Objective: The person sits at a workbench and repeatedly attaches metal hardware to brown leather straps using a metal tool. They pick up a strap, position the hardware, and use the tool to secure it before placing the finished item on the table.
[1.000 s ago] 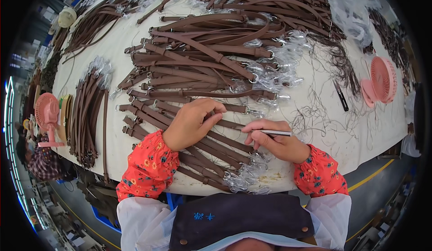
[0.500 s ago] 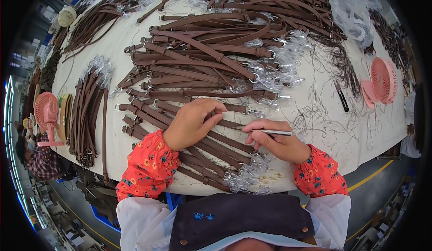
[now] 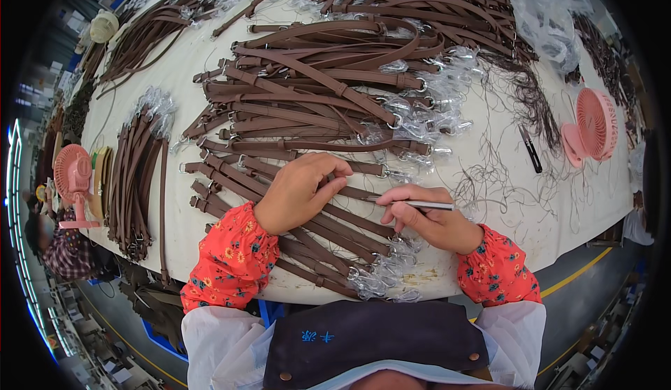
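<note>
Your left hand [image 3: 302, 193] lay palm down on a row of brown straps [image 3: 307, 229], fingers curled and pressing on one flat strap [image 3: 353, 193] without closing round it. Your right hand [image 3: 432, 221] was closed round a thin silvery pen-like tool [image 3: 419, 205], pinched between thumb and fingers, its tip lying at that same strap just beside your left fingertips.

Straps under your hands ran diagonally, flat, matte and leathery, with metal buckles; their near ends, at the table's [image 3: 503, 222] front edge, were wrapped in crinkled clear plastic [image 3: 381, 275]. Beyond your hands a bigger pile [image 3: 314, 86] of the same straps lay crossed and looped, its right-hand ends also bagged in shiny film. On your left a separate bundle [image 3: 136, 180] lay lengthwise, capped with plastic at its far end.

Tabletop was pale and cloth-like, littered on the right with fine dark thread clippings [image 3: 517, 110]. A small black tool [image 3: 531, 149] lay among them, well apart from your right hand. A round pink fan [image 3: 594, 126] stood near the right edge; another pink fan [image 3: 72, 180] stood off the left edge. Sleeves [image 3: 227, 264] were red floral fabric.
</note>
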`<state>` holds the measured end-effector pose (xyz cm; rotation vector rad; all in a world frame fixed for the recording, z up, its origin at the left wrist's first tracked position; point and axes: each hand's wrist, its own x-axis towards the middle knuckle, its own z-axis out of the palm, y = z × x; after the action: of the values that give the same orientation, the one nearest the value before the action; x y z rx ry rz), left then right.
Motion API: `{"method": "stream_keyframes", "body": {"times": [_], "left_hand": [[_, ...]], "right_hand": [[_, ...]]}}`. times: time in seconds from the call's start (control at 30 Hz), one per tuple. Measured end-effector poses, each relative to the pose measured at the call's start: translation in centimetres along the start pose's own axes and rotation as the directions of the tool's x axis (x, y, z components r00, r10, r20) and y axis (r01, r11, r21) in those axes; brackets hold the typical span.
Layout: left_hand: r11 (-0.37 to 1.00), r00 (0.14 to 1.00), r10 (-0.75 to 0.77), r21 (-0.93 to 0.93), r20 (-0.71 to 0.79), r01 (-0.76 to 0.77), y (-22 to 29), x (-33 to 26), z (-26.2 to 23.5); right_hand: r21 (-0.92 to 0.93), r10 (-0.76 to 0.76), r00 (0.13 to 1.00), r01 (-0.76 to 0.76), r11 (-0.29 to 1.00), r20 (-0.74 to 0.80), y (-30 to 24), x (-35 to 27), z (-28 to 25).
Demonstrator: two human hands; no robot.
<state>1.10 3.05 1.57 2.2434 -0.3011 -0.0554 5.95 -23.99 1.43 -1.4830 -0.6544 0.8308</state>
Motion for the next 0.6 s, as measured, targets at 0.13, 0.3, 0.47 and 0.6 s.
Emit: {"method": "stream_keyframes", "body": {"times": [0.13, 0.3, 0.47, 0.6], "left_hand": [[1.0, 1.0, 0.025, 0.0, -0.015, -0.025, -0.24, -0.03, 0.17], [1.0, 1.0, 0.016, 0.005, 0.001, -0.016, -0.11, -0.02, 0.08], [1.0, 1.0, 0.024, 0.019, 0.019, -0.024, -0.08, -0.04, 0.1], [0.99, 0.995, 0.09, 0.109, 0.033, -0.094, -0.15, -0.22, 0.38]], "right_hand": [[-0.002, -0.012, 1.0, 0.012, 1.0, 0.003, -0.03, 0.05, 0.01], [-0.008, -0.003, 1.0, 0.003, 1.0, 0.004, 0.08, 0.03, -0.02], [0.011, 0.029, 1.0, -0.029, 1.0, -0.001, 0.05, -0.06, -0.03], [0.013, 0.01, 1.0, -0.01, 1.0, 0.002, 0.05, -0.04, -0.05]]}}
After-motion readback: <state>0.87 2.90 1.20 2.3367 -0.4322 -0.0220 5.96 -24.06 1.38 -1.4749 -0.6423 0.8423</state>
